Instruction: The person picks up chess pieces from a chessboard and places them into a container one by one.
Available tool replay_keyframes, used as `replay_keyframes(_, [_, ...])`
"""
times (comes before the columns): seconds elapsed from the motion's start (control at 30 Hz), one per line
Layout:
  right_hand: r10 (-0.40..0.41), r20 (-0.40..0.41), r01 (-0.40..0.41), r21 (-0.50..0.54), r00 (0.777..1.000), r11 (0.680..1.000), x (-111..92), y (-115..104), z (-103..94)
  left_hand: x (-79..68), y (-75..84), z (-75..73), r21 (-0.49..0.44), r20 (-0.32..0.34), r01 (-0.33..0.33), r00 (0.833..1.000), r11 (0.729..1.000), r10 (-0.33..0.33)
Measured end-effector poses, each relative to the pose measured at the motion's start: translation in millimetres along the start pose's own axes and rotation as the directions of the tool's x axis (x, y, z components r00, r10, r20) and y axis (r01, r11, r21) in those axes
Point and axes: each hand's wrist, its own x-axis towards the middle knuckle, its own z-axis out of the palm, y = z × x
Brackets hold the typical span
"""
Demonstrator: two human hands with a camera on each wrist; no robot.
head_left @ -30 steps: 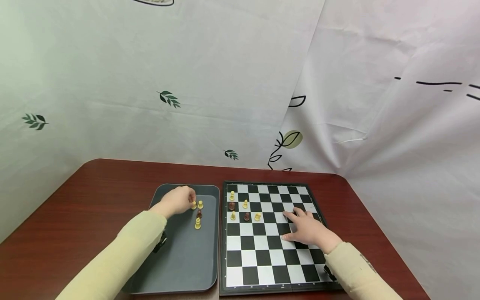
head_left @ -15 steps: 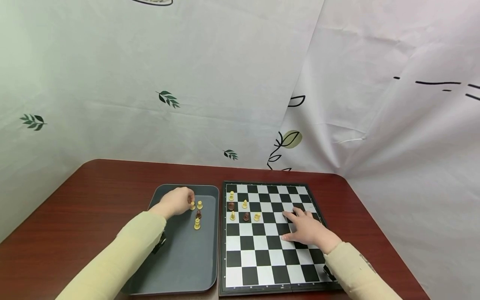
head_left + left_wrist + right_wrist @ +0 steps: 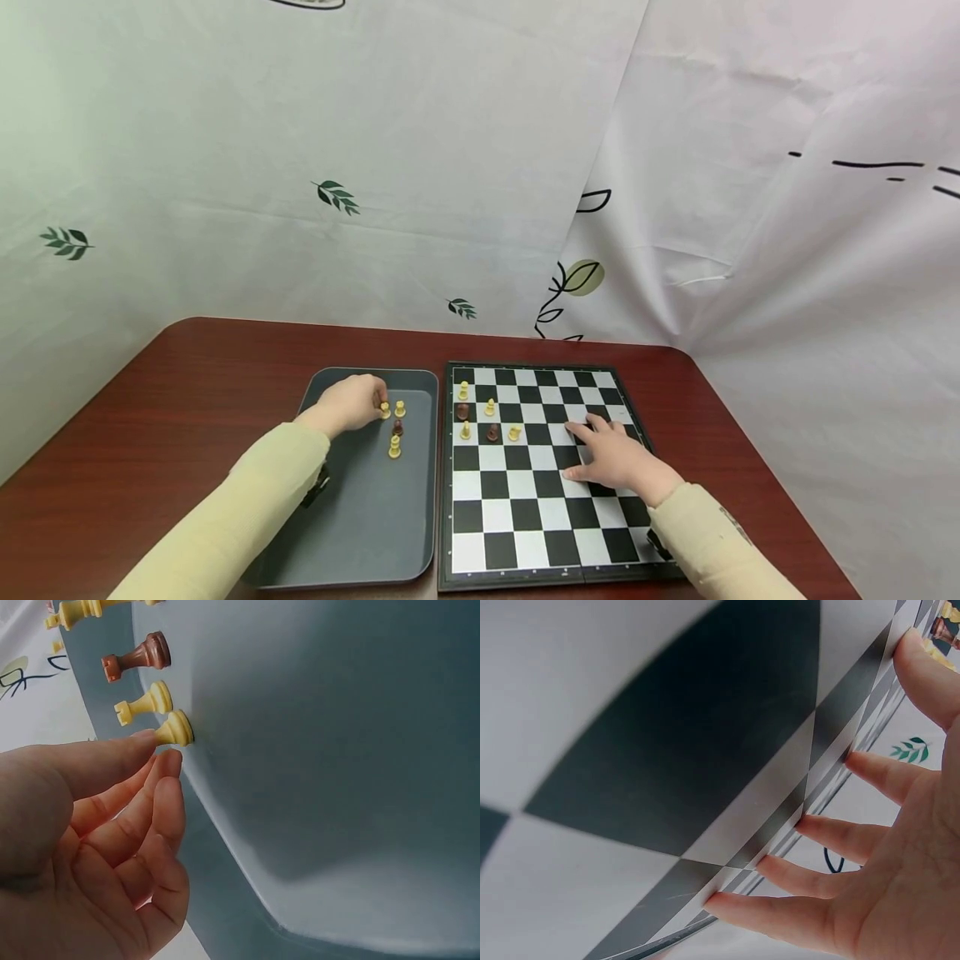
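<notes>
The left arm (image 3: 232,508) reaches forward, and the left hand (image 3: 352,404) makes a pinch with its thumb (image 3: 109,761); some of its fingers (image 3: 169,814) curl in. The right arm (image 3: 720,542) reaches forward too. The right hand (image 3: 615,460) is palm down, fingers spread wide.

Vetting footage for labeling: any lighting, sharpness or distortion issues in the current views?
Head: bright, but the backdrop tints greenish at left, pinkish at upper right; left wrist: dimmer, soft shading across the tray, left hand reasonably sharp; right wrist: chessboard seen steeply, near squares stretched large, far ones squeezed, chess pieces cropped at the right edge.
</notes>
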Motion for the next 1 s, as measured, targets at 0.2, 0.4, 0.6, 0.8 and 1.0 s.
replay_keyframes(0.2, [0.001,0.000,-0.001,0.005,1.000,1.000,-1,1,0.7,-2.1,-2.3,-2.5,0.010,-0.006,0.020,1.000,1.000,-0.020])
replay_keyframes(0.4, [0.004,0.004,-0.004,0.000,1.000,1.000,0,1,0.8,-5.9,-2.3,-6.5,0.003,-0.007,0.029,1.000,1.000,-0.029])
replay_keyframes(0.6, [0.000,0.005,0.000,0.008,1.000,1.000,0,1,0.6,-10.2,-0.5,-4.2,-0.002,-0.017,0.006,1.000,1.000,-0.006])
replay_keyframes(0.8, [-0.004,0.005,0.004,0.005,1.000,1.000,-1,1,-0.3,-10.7,2.7,-3.3,-0.005,-0.036,-0.013,0.999,1.000,0.013])
replay_keyframes(1.0, [-0.002,0.008,0.002,0.009,1.000,1.000,-1,0,-1.1,-11.8,8.0,-4.2,-0.009,-0.058,-0.039,0.998,0.999,0.039])
